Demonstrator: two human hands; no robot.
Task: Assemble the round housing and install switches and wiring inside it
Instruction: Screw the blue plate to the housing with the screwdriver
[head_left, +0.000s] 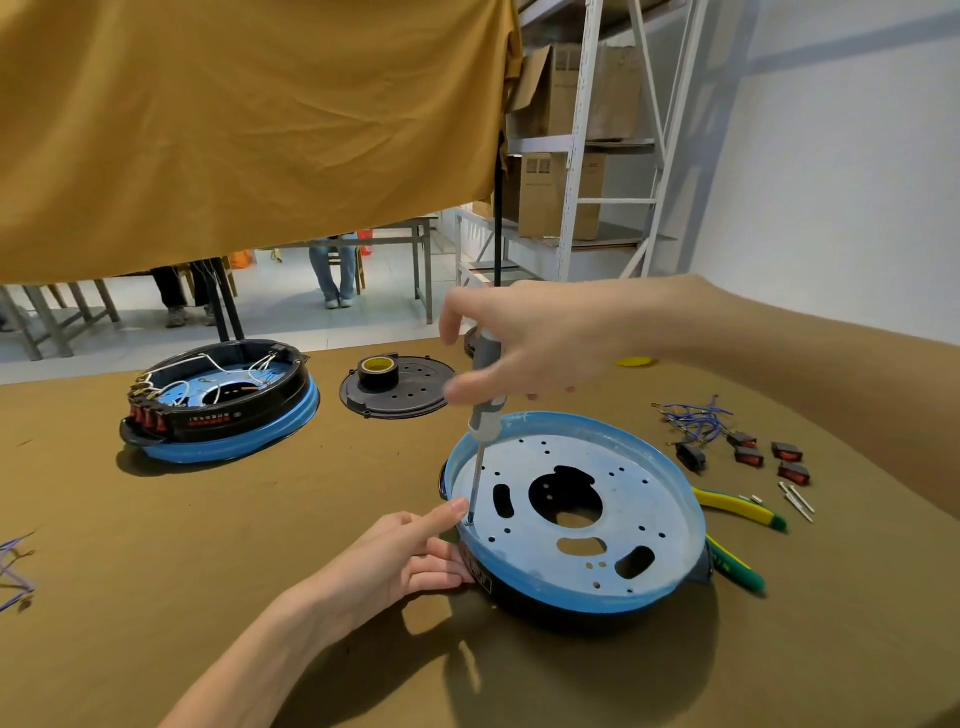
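A round housing (670, 525) with a blue film-covered metal plate on a black ring lies on the brown table in front of me. My right hand (530, 343) grips the grey handle of a screwdriver (485, 410), whose tip stands on a screw at the plate's left edge. My left hand (410, 558) holds the housing's left rim, its index finger stretched out beside the screwdriver shaft. Several red rocker switches (769, 454) and a bundle of blue wires (693, 418) lie to the right of the housing.
A second housing (223, 400) with switches and white wiring fitted sits at the left rear. A black cover plate (415, 395) carries a roll of tape (377, 370). Yellow-green pliers (737, 509) and small metal pins (797, 501) lie at right. Loose wires (15, 571) lie at the left edge.
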